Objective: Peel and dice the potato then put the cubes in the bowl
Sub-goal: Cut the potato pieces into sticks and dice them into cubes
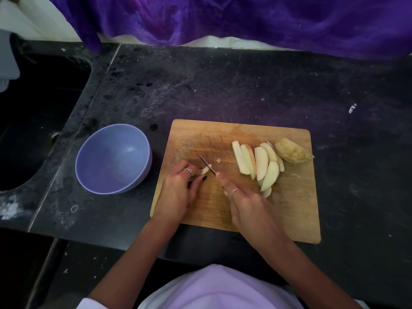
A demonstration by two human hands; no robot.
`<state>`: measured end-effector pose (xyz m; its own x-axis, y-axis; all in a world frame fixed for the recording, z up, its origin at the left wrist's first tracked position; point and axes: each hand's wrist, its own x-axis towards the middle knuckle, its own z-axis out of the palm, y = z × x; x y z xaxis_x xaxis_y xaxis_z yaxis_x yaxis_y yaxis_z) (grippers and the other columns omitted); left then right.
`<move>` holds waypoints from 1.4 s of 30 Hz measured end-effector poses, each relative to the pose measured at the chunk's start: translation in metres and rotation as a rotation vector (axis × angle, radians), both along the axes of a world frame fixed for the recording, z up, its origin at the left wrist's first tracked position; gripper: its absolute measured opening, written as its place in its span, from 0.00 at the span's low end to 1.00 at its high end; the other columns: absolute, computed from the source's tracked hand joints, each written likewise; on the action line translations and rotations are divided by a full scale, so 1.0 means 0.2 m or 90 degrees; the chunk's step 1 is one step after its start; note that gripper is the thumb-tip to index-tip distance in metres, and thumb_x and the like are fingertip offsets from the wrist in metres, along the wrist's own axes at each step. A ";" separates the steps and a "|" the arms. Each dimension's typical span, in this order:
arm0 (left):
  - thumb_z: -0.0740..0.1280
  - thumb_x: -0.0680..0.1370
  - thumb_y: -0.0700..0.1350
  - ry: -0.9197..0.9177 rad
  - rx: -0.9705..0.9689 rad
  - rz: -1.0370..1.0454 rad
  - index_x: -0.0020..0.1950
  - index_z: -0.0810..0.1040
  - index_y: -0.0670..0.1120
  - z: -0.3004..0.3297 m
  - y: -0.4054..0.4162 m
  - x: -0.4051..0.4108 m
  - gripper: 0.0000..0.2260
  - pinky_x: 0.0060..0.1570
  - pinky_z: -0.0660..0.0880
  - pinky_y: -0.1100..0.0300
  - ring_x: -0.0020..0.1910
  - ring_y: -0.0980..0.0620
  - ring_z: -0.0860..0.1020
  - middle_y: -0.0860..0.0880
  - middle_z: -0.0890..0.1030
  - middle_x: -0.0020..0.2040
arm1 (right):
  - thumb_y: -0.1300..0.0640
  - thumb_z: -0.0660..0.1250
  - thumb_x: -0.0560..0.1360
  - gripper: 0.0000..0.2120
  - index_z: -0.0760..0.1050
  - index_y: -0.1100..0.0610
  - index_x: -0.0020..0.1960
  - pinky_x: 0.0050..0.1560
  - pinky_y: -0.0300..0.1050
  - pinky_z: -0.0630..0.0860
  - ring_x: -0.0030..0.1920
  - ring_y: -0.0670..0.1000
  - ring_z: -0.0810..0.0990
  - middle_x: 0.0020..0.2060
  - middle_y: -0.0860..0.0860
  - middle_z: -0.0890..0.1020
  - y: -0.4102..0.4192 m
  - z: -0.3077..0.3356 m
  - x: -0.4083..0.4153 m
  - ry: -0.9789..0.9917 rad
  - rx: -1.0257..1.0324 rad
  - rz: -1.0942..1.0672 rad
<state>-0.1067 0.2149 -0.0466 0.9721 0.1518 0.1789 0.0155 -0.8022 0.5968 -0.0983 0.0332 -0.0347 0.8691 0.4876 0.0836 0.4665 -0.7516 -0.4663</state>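
On a wooden cutting board, a person's right hand closes its grip on a small knife, forefinger laid along the spine, while the left hand pinches a thin potato strip under the blade. One cut cube lies just beyond the knife; peeled wedges wait near the board's right side beside a scrap of skin. The blue bowl stands on the dark tabletop, holding no cubes yet. The risk is plain — the strip is short and the left fingertips sit close to the edge, so a slip or a rolling piece could nick them.
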 end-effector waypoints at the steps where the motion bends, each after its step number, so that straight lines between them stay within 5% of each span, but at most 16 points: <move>1: 0.72 0.74 0.39 -0.004 -0.004 -0.001 0.44 0.82 0.41 0.00 0.00 0.00 0.02 0.43 0.67 0.77 0.37 0.62 0.72 0.53 0.76 0.42 | 0.64 0.74 0.68 0.35 0.68 0.46 0.71 0.23 0.46 0.75 0.25 0.51 0.77 0.35 0.49 0.80 0.01 0.00 0.01 -0.006 -0.010 0.003; 6: 0.72 0.74 0.39 -0.002 -0.016 -0.001 0.43 0.82 0.40 0.00 0.01 0.00 0.03 0.42 0.68 0.75 0.38 0.59 0.74 0.51 0.77 0.41 | 0.63 0.79 0.60 0.39 0.72 0.49 0.69 0.18 0.41 0.70 0.22 0.48 0.75 0.32 0.48 0.78 0.05 0.02 0.04 -0.019 -0.067 0.004; 12: 0.72 0.74 0.39 0.001 -0.015 -0.003 0.44 0.82 0.41 0.01 0.00 0.00 0.02 0.43 0.67 0.77 0.38 0.62 0.73 0.53 0.76 0.42 | 0.63 0.57 0.79 0.34 0.46 0.43 0.78 0.37 0.47 0.73 0.42 0.55 0.81 0.49 0.53 0.79 0.05 0.04 0.06 0.070 -0.103 0.067; 16: 0.72 0.74 0.40 0.002 -0.010 0.006 0.44 0.82 0.40 0.02 0.00 0.00 0.02 0.44 0.66 0.78 0.37 0.63 0.72 0.55 0.75 0.42 | 0.63 0.61 0.77 0.35 0.52 0.42 0.77 0.34 0.45 0.71 0.39 0.54 0.81 0.50 0.52 0.80 0.02 0.01 0.02 0.019 -0.073 0.003; 19: 0.71 0.76 0.42 0.011 -0.015 0.005 0.50 0.83 0.42 0.03 0.00 -0.02 0.06 0.47 0.70 0.74 0.42 0.60 0.75 0.52 0.79 0.47 | 0.62 0.67 0.75 0.33 0.60 0.42 0.74 0.33 0.50 0.79 0.33 0.53 0.80 0.46 0.49 0.82 0.01 -0.02 -0.02 0.017 0.009 -0.029; 23: 0.71 0.76 0.43 0.010 -0.057 0.033 0.55 0.82 0.43 0.05 0.01 -0.05 0.09 0.50 0.75 0.68 0.47 0.57 0.79 0.54 0.78 0.51 | 0.61 0.76 0.68 0.32 0.72 0.46 0.69 0.25 0.46 0.75 0.24 0.47 0.78 0.35 0.45 0.81 0.01 0.01 -0.06 -0.067 -0.029 -0.029; 29: 0.71 0.76 0.43 0.017 -0.044 0.054 0.49 0.83 0.42 0.02 0.02 -0.06 0.06 0.47 0.79 0.55 0.44 0.53 0.79 0.50 0.78 0.46 | 0.64 0.68 0.74 0.30 0.66 0.46 0.73 0.25 0.48 0.76 0.29 0.54 0.79 0.36 0.51 0.80 0.02 0.02 -0.05 0.025 -0.008 0.006; 35: 0.71 0.76 0.42 0.016 -0.057 0.056 0.49 0.84 0.42 0.03 0.01 -0.05 0.05 0.45 0.75 0.64 0.41 0.54 0.78 0.50 0.79 0.45 | 0.59 0.57 0.81 0.30 0.49 0.40 0.77 0.33 0.44 0.69 0.31 0.51 0.73 0.32 0.48 0.71 0.06 0.06 0.03 0.089 -0.110 0.022; 38: 0.71 0.76 0.42 0.016 -0.070 0.063 0.49 0.83 0.42 0.03 0.00 -0.05 0.05 0.46 0.74 0.69 0.41 0.55 0.78 0.50 0.79 0.45 | 0.60 0.57 0.81 0.32 0.47 0.41 0.77 0.34 0.45 0.69 0.34 0.51 0.76 0.40 0.50 0.77 0.05 0.09 0.03 0.100 -0.159 0.037; 40: 0.71 0.75 0.42 0.015 -0.075 0.069 0.49 0.83 0.42 0.03 0.00 -0.06 0.05 0.45 0.73 0.73 0.41 0.56 0.77 0.52 0.78 0.45 | 0.61 0.61 0.79 0.34 0.49 0.45 0.78 0.36 0.48 0.71 0.39 0.51 0.81 0.51 0.49 0.79 0.04 0.09 -0.01 0.026 -0.175 0.024; 42: 0.72 0.75 0.42 0.012 -0.080 0.073 0.48 0.83 0.41 0.03 0.00 -0.06 0.05 0.44 0.72 0.74 0.42 0.56 0.77 0.52 0.77 0.45 | 0.62 0.73 0.71 0.36 0.62 0.52 0.75 0.28 0.45 0.68 0.29 0.48 0.80 0.44 0.49 0.82 0.03 0.06 -0.04 -0.072 -0.152 -0.010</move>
